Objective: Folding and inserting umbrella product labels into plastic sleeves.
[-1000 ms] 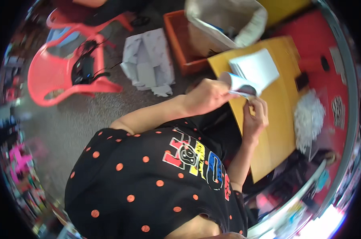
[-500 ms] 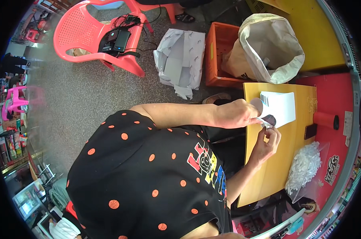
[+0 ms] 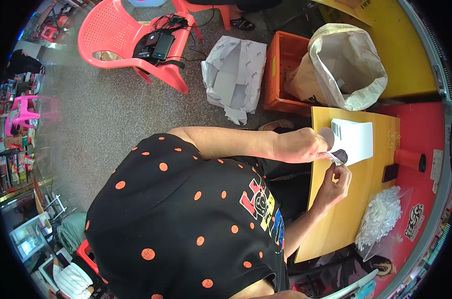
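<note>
My left hand [image 3: 301, 145] is closed on a curled white sheet [image 3: 327, 135] over the near edge of the table. Between my hands, a dark glossy patch [image 3: 339, 156] shows at the sheet's lower part. My right hand [image 3: 335, 184] has its thumb and fingers pinched at the lower edge of this piece; what exactly lies between the fingertips is too small to make out. Just beyond both hands, a stack of white sheets [image 3: 359, 139] rests on the wooden table [image 3: 335, 224].
On the table are rubber bands [image 3: 394, 138], a dark phone-like block [image 3: 390, 172], a red cylinder [image 3: 410, 160] and a clear bag of white strips [image 3: 380, 217]. A paper sack [image 3: 330, 74], an orange crate [image 3: 273, 74], a white carton [image 3: 251, 74] and a pink chair [image 3: 106, 35] stand alongside.
The whole view has shifted slightly. My right hand has moved a little away from my left, and the pinched edge is drawn down from the sheet.
</note>
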{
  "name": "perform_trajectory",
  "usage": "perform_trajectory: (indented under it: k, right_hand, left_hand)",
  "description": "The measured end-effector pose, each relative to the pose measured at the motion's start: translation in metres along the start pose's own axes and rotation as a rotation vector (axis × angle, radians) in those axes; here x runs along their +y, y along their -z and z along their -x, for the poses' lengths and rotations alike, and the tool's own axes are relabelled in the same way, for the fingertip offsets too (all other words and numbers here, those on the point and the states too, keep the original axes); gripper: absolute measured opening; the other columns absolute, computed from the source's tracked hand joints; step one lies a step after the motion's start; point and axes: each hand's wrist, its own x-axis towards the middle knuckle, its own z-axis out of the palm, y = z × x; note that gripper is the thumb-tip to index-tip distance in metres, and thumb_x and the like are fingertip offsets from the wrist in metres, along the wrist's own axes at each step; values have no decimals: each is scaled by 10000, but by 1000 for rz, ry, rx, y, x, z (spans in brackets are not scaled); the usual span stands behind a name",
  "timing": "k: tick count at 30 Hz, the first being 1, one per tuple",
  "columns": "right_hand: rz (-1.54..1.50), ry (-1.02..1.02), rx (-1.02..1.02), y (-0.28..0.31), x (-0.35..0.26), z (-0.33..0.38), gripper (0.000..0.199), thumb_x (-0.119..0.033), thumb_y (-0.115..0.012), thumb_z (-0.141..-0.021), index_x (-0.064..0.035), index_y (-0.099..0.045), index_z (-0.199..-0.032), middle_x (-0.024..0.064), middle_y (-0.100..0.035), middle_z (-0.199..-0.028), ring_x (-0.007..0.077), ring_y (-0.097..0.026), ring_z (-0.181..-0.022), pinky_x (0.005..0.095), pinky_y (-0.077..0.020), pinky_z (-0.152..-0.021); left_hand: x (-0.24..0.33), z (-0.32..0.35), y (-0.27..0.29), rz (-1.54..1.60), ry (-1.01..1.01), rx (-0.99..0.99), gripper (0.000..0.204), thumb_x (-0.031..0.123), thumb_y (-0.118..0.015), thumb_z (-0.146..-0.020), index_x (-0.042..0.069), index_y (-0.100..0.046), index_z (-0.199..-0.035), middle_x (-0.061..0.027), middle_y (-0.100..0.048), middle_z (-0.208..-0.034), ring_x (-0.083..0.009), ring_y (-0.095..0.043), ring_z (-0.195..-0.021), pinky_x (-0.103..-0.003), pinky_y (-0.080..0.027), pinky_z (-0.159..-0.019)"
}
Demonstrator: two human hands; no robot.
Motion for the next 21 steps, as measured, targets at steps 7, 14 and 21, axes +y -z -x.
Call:
perform_trajectory:
  k: [7, 14, 21]
  right_hand:
    - [-108, -31, -85, -6, -12, -1, 174, 50, -653, -752, -11, -491, -730, 61, -487, -715, 192, -455, -635, 310, -415, -613]
    - [-185, 142, -136, -22, -35, -6, 216, -49, -676, -801, -25, -484, -707, 6, -404, -628, 101, -375, -582, 244, -363, -541]
    - [-315, 95, -330, -45, -66, 6, 210, -22, -715, -743, -23, -506, -725, 33, -480, -709, 131, -425, -611, 278, -386, -582]
  left_hand:
    - [7, 15, 16, -101, -21, 88, 337, 271, -580, -895, 16, -527, -681, -171, -556, -617, -352, -584, -587, -406, -451, -539]
    - [24, 50, 52, -227, 71, 171, 292, 215, -623, -872, 13, -513, -693, -154, -559, -640, -333, -588, -610, -404, -465, -559]
    - [39, 97, 106, 239, 399, 281, 192, 128, -579, -899, -31, -681, -933, -128, -708, -846, -175, -694, -778, -272, -541, -702]
